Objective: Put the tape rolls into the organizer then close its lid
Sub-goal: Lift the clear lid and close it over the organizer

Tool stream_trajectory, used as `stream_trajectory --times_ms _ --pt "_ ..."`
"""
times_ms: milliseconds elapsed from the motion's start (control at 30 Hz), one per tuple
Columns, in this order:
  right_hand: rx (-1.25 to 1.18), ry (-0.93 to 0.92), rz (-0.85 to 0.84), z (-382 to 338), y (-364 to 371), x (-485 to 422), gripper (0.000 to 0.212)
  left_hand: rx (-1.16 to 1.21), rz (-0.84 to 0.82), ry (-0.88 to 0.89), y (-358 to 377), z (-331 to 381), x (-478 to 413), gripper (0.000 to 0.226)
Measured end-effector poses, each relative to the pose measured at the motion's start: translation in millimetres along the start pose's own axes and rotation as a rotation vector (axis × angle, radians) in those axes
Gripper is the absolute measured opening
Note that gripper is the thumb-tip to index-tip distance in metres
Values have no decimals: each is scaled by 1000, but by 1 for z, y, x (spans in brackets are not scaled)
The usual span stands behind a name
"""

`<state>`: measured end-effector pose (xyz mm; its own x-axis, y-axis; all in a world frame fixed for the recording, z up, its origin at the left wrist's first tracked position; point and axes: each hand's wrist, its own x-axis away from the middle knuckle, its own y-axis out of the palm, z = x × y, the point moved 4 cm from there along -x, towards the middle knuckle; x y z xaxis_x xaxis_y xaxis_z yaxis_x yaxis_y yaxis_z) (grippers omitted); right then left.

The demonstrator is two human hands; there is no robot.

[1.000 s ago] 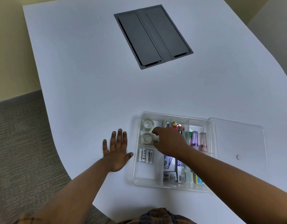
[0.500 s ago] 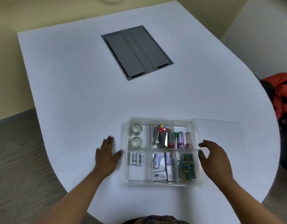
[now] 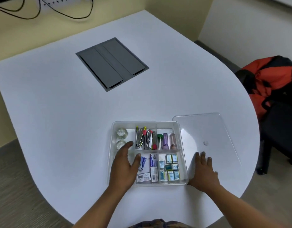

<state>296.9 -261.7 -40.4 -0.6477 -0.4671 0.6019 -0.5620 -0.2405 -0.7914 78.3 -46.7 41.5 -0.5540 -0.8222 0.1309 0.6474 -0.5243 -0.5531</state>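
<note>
A clear plastic organizer [image 3: 178, 125] sits near the table's front edge, its top uncovered. Two clear tape rolls lie in its left compartment, one [image 3: 122, 133] at the back and one [image 3: 121, 144] just in front. My left hand [image 3: 124, 163] lies over the organizer's left side, fingers spread, covering the front of that compartment. The clear flat lid [image 3: 206, 129] rests on the table to the right of the organizer. My right hand [image 3: 203, 171] lies flat on the lid's near left corner, fingers apart, holding nothing.
The other compartments hold nail clippers [image 3: 144, 139], small tubes [image 3: 165, 140], and little boxes [image 3: 170, 167]. A grey cable hatch [image 3: 111, 63] is set into the white table [image 3: 59, 104]. An orange and black bag [image 3: 270, 83] sits on a chair at the right.
My left hand moved from the table onto the organizer's left side. My right hand went from inside the organizer to its right wall, then onto the lid. The camera view shifted right.
</note>
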Motion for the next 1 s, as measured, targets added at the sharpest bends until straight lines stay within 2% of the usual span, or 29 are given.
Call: stream_trajectory --times_ms 200,333,367,433,500,567,700,767,800,867,933,1000 --pt "2 -25 13 -5 -6 4 128 -4 -99 18 21 16 6 50" --pt "3 -20 132 -7 -31 12 93 -1 -130 4 28 26 1 41" --pt "-55 -34 218 -6 -42 14 84 9 -134 -6 30 30 -1 36" --pt "-261 -99 512 -3 -72 23 68 56 -145 -35 34 40 -4 32" --pt "-447 -167 760 2 -103 35 63 121 -152 -62 35 50 -8 31" --pt "-532 -244 841 0 -127 40 56 189 -168 -89 38 55 -13 33" --pt "-695 -406 834 -20 -159 51 48 342 -189 -141 33 63 -20 31" --pt "-881 -462 726 -35 -167 54 44 414 -169 -161 25 64 -24 31" --pt "-953 -481 651 -42 -169 55 42 436 -131 -160 17 63 -27 31" --pt "-941 -534 575 -53 -175 60 40 471 14 -134 -8 60 -36 31" --pt "-885 -576 591 -57 -182 65 39 465 180 -93 -40 57 -48 34" --pt "-885 -590 613 -57 -188 67 37 418 256 -73 -67 52 -59 40"
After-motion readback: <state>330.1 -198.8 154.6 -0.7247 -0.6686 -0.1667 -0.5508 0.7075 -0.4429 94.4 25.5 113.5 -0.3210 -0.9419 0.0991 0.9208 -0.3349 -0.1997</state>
